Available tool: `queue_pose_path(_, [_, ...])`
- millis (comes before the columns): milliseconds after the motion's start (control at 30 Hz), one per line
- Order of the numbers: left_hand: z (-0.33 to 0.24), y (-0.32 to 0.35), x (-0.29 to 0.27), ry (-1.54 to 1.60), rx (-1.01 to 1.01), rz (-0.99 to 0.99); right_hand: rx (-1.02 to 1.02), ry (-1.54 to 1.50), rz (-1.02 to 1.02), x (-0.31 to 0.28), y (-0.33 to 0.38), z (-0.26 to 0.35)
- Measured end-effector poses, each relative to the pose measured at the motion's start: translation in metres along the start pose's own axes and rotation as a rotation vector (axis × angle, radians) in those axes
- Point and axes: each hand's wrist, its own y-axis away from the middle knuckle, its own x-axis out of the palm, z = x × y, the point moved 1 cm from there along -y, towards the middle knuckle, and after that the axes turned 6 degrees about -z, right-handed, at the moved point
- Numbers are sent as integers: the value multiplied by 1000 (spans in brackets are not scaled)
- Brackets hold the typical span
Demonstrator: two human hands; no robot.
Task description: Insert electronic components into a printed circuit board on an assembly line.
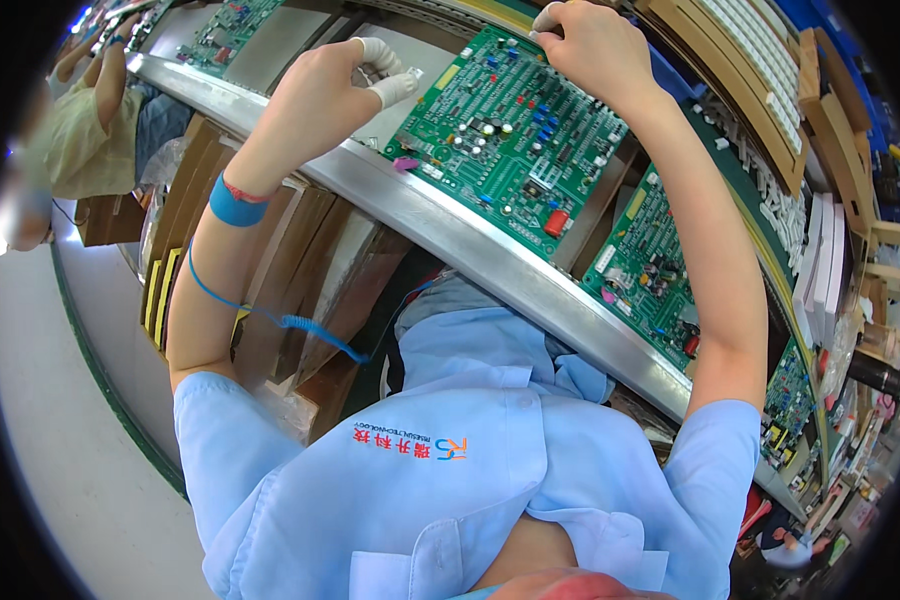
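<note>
A green circuit board [510, 130] crowded with capacitors and other parts lies in front of me on the workbench. My left hand [345, 75], with white finger cots on thumb and forefinger, pinches a small white part [410, 74] just off the board's left corner. A blue wrist strap with a coiled cord [235, 205] circles that wrist. My right hand [590, 40] rests on the board's far edge, its fingertips curled over the rim.
A metal rail [470, 245] runs along the bench front. More green boards [650, 270] lie to the right, another [225, 30] to the left. White part strips [760, 60] fill cardboard trays at the back. Another person [80, 130] works at far left. Brown cartons [300, 260] stand under the bench.
</note>
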Motion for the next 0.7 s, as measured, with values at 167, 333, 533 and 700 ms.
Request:
queue_pose_path(167, [17, 13, -4, -4, -52, -47, 44, 49, -22, 6, -11, 13])
queue_pose_path(333, [30, 19, -4, -27, -95, -28, -23, 88, -4, 10, -11, 19])
queue_pose_path(533, [34, 18, 0, -46, -78, 54, -59, 149, -10, 11, -9, 19])
queue_pose_path(700, [29, 15, 4, -78, -21, 65, -12, 78, -31, -16, 8, 21])
